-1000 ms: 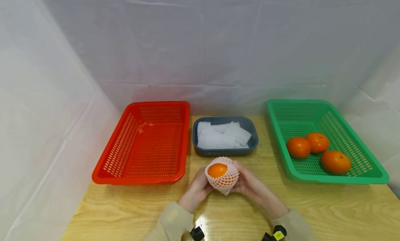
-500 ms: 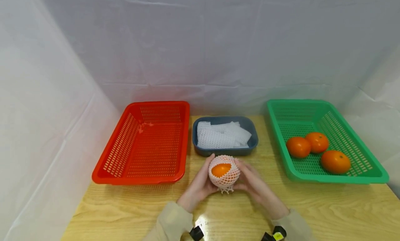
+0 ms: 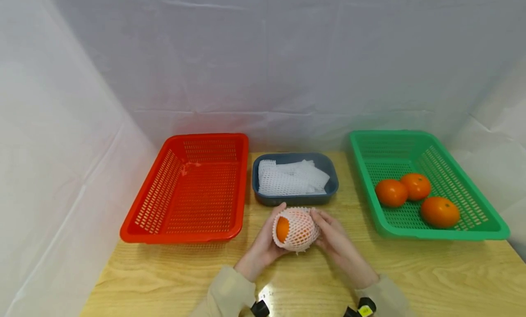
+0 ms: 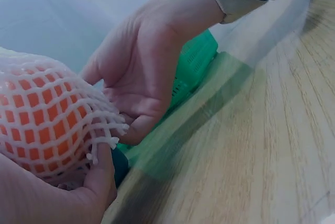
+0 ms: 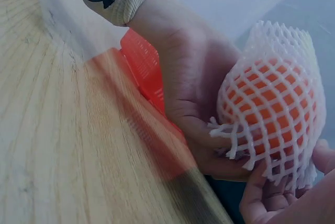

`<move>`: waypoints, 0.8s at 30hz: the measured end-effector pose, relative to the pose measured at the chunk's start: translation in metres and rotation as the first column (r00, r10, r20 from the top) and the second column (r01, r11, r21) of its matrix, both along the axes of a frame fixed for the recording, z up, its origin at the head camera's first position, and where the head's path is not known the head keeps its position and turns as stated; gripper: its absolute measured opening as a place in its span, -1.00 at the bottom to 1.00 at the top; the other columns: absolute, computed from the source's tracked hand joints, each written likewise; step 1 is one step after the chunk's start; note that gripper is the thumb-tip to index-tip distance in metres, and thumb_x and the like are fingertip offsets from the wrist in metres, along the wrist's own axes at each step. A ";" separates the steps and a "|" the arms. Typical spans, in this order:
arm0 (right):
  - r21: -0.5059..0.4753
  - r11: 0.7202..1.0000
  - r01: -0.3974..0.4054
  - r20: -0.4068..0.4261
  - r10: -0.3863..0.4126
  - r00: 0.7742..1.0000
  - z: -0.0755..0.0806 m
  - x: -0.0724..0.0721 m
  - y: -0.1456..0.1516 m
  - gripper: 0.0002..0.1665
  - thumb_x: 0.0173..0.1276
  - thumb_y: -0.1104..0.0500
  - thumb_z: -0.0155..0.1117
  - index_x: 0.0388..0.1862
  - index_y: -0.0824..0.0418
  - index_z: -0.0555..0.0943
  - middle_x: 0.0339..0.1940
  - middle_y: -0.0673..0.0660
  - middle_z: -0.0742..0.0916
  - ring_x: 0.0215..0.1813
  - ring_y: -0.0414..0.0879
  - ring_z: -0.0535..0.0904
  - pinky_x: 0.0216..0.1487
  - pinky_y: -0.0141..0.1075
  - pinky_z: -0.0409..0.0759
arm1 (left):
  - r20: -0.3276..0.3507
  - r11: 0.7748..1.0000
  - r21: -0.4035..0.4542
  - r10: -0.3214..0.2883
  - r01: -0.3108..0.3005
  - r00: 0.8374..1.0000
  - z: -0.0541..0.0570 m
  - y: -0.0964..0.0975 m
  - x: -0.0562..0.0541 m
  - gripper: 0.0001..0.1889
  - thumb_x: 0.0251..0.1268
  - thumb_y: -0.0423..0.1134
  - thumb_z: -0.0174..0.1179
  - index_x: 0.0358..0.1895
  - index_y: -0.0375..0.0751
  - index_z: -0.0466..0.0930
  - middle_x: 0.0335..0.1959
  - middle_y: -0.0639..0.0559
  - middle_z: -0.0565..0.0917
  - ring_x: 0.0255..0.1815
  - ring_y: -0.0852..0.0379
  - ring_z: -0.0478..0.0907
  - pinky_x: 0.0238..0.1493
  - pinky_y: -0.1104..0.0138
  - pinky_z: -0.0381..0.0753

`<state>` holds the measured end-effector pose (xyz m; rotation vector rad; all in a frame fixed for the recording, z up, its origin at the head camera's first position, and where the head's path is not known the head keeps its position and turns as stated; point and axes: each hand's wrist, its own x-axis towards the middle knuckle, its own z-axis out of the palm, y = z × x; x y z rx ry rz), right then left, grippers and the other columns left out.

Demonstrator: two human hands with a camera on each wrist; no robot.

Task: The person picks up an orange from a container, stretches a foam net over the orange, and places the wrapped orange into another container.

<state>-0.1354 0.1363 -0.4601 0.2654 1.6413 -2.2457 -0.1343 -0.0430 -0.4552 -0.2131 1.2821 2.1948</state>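
Note:
An orange (image 3: 282,229) sits inside a white foam net sleeve (image 3: 302,230), held between both hands in front of the blue-grey tub. My left hand (image 3: 264,244) grips the wrapped fruit from the left and beneath, thumb up at its far side. From the right, my right hand (image 3: 336,239) holds the net, fingertips at its edge. Bare orange skin shows through the sleeve's opening, which faces left in the head view. The right wrist view shows the net (image 5: 272,109) stretched over the fruit, with loose frayed ends near the fingers (image 5: 261,192).
A blue-grey tub (image 3: 296,200) with more white foam nets stands behind the hands. On the left is a red basket (image 3: 197,198) with no fruit in it. A green basket (image 3: 444,235) on the right holds three oranges (image 3: 440,212). White sheeting (image 3: 263,79) surrounds the wooden table (image 3: 164,280).
The wrapped orange has been turned so its bare opening swings from facing up toward the left. The right hand's fingers have shifted along the net; both hands stay in about the same place.

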 end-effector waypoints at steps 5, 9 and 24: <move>-0.094 0.996 0.014 -0.021 -0.016 1.000 -0.003 0.000 0.000 -0.81 0.66 0.21 -0.06 0.10 0.24 0.46 -0.08 0.00 0.62 -0.12 -0.27 0.57 -0.11 -0.44 0.60 | 0.023 0.999 0.030 -0.015 0.014 1.000 0.005 0.001 0.001 -0.15 0.35 0.34 0.02 0.48 -0.23 0.21 0.25 -0.16 0.41 0.18 -0.04 0.40 0.27 0.01 0.41; -0.105 0.994 -0.021 -0.042 0.017 0.999 -0.006 -0.001 0.001 -0.84 0.64 0.31 -0.11 0.05 0.24 0.43 -0.13 0.00 0.61 -0.17 -0.29 0.55 -0.16 -0.46 0.59 | 0.017 0.996 0.076 -0.051 0.050 0.999 0.006 0.001 0.001 -0.19 0.36 0.35 -0.02 0.44 -0.20 0.26 0.23 -0.13 0.45 0.16 -0.03 0.43 0.22 0.06 0.44; 0.115 0.993 -0.035 -0.157 0.053 0.986 -0.009 -0.004 0.002 -0.50 0.61 0.25 0.04 0.43 0.39 0.29 0.08 0.06 0.66 0.05 -0.25 0.59 0.09 -0.38 0.56 | 0.090 0.976 0.216 -0.052 0.031 0.995 0.003 0.001 -0.001 -0.20 0.47 0.34 -0.17 0.52 -0.17 0.15 0.21 -0.09 0.43 0.14 0.04 0.44 0.20 0.12 0.46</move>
